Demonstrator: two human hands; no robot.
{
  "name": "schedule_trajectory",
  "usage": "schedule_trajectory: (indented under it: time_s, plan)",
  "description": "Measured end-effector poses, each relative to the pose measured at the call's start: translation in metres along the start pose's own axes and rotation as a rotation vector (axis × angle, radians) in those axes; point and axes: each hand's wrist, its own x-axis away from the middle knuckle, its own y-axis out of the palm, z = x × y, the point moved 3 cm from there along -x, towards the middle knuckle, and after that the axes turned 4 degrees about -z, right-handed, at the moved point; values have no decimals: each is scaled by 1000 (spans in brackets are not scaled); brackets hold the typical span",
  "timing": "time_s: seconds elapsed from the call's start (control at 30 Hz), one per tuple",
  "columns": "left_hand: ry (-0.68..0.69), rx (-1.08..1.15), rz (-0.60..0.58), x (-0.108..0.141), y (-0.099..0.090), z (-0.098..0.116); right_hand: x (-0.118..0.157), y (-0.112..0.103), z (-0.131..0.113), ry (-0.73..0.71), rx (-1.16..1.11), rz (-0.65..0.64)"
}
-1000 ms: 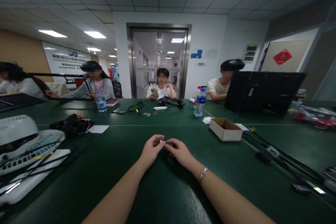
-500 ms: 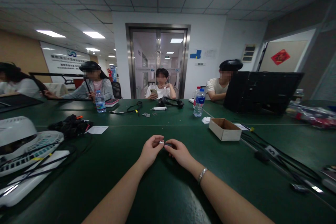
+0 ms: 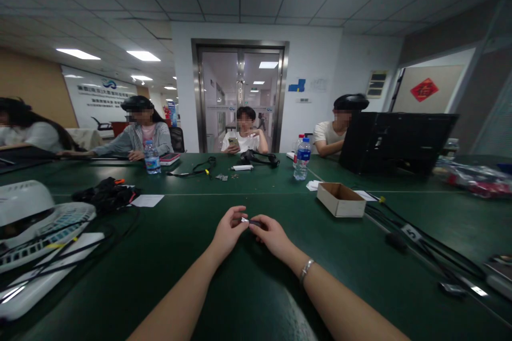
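Note:
Above the green table (image 3: pixel 180 256), my left hand (image 3: pixel 231 228) pinches the shiny silvery end of a small object (image 3: pixel 245 220). My right hand (image 3: pixel 269 232) grips a small dark piece (image 3: pixel 254 222) just to the right of it, between thumb and fingers. The fingertips of both hands nearly meet. Whether the silvery end and the dark piece are one object or two joined parts cannot be made out. A metal bracelet circles my right wrist.
An open cardboard box (image 3: pixel 340 208) stands to the right, near black cables (image 3: pixel 436 256). At the left lie a white helmet-like object (image 3: pixel 24 202) and a black bundle (image 3: pixel 106 194). Bottles (image 3: pixel 303 160), a black headset (image 3: pixel 260 158) and a monitor (image 3: pixel 400 144) stand farther back; people sit across.
My hands keep their hold with hardly any shift. At the far left, a person's raised arm and the dark frame held there have come down to the table. The view has tilted slightly.

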Motion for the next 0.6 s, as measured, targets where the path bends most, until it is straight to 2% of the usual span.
schedule_trajectory:
  time_s: [0.6]
  plan:
    - [17, -19, -20, 1, 1, 6, -1, 0, 1, -7, 16, -2]
